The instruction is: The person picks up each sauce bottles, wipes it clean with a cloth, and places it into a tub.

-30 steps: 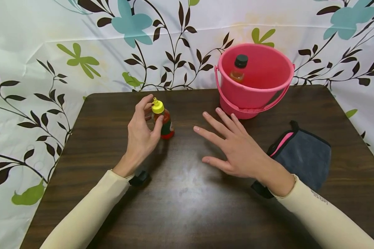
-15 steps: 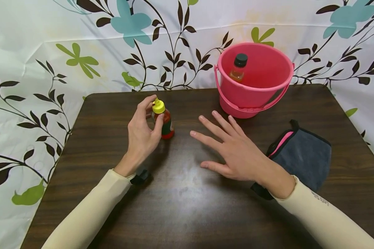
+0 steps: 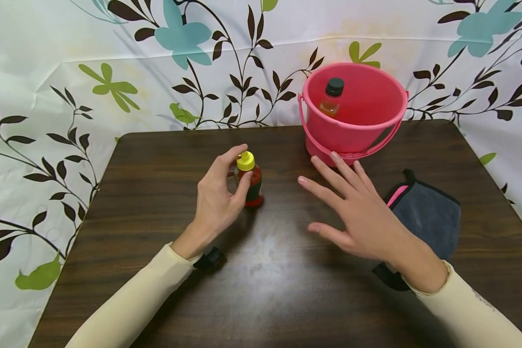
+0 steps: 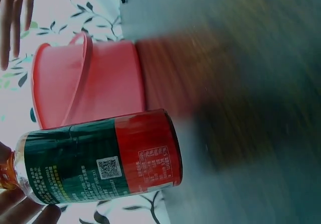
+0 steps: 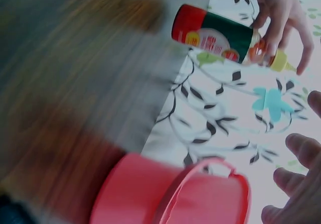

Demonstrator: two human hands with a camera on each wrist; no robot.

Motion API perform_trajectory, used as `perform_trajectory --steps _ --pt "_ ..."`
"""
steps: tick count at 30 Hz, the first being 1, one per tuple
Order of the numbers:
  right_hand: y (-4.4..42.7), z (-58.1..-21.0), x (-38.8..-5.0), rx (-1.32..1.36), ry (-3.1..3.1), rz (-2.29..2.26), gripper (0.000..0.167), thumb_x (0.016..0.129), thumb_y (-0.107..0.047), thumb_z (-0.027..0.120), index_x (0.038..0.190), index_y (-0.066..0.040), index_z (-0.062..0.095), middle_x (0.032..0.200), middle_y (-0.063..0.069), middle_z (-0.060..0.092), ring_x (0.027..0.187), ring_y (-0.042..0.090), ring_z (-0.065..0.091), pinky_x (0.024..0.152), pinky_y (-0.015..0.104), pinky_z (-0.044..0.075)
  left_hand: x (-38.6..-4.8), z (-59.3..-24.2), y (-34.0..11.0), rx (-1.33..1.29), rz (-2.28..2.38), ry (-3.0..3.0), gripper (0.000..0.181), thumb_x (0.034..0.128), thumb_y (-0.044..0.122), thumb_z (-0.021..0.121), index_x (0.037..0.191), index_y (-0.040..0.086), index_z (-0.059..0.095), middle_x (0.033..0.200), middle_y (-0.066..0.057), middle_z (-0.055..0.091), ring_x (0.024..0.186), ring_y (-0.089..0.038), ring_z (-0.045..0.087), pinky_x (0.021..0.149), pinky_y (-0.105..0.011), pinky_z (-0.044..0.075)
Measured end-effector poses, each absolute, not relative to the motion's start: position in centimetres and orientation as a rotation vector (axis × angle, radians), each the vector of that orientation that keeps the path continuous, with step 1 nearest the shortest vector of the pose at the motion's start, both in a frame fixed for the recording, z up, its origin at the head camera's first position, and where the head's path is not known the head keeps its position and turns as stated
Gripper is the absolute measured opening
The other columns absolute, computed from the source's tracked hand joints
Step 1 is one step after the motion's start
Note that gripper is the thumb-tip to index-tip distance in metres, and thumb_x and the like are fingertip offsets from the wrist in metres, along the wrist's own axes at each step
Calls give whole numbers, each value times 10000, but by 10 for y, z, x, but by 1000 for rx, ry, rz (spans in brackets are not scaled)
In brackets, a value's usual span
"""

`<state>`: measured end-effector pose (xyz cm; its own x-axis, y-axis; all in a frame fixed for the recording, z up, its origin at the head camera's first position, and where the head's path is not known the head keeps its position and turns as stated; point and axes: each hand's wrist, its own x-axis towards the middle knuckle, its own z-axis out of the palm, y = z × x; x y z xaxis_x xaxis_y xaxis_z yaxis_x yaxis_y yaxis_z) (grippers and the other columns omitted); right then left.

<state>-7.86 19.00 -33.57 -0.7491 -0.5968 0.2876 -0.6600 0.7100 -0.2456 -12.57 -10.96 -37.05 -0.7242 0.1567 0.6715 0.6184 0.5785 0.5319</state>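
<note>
Bottle (image 3: 254,191) gripped near its neck by your left hand (image 3: 217,195), with your right hand (image 3: 365,212) spread

Nearest you, the pale sleeves (image 3: 132,297) extend over the brown table (image 3: 265,299). Your right fingers are splayed wide and hold nothing; they hang above the tabletop, apart from the bucket (image 3: 337,135). Your left thumb and fingers are narrowed about the bottle's neck, just below its yellow cap (image 3: 245,162). One finger reaches toward the nozzle; whether it touches the tip you cannot tell. The bottle stands nearly upright left of your right hand, and the wrist views suggest that its base is off the table.

The step in hand is judged to be carrying the bottle; the next move would call for a firm grip and a level path.

To your right lies a grey cloth piece (image 3: 430,217) with a pink edge. Farther off stands the bucket, a dark-capped container (image 3: 329,106) inside it against the left wall. A patterned sheet (image 3: 113,38) hangs behind.
</note>
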Motion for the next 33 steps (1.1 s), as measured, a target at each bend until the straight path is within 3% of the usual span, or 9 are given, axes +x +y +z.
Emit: perform_trajectory --steps 6,17,25,33 --pt "221 -340 -64 890 -2743 560 918 871 -445 804 1664 -327 357 1797 2 181 1674 348 104 1288 728 111 -118 -371 -94 -705 -1077 -2210 513 961 65 748 1439 87 565 1226 -143 712 992 -254 740 863 -402 638" --pt "244 -350 -42 755 -2758 611 875 889 -456 786 1653 -296 391 1788 37 218 1669 371 125 1305 704 69 -111 -376 -64 -843 -1098 -2181 488 958 79 757 1417 83 590 1221 -113 708 932 -208 659 741 -372 590" --pt "249 -357 -38 730 -2744 638 858 898 -475 775 1647 -282 404 1784 49 230 1672 362 125 1312 691 61 -108 -381 -58 -882 -1026 -2173 486 936 88 781 1387 101 599 1218 -102 722 1002 -203 720 704 -318 584" --pt "257 -357 -38 690 -2744 666 865 889 -443 800 1644 -276 413 1791 51 205 1672 378 113 1301 714 35 -108 -380 -61 -890 -950 -2197 521 910 112 819 1391 109 616 1167 -92 729 917 -204 738 632 -299 566"
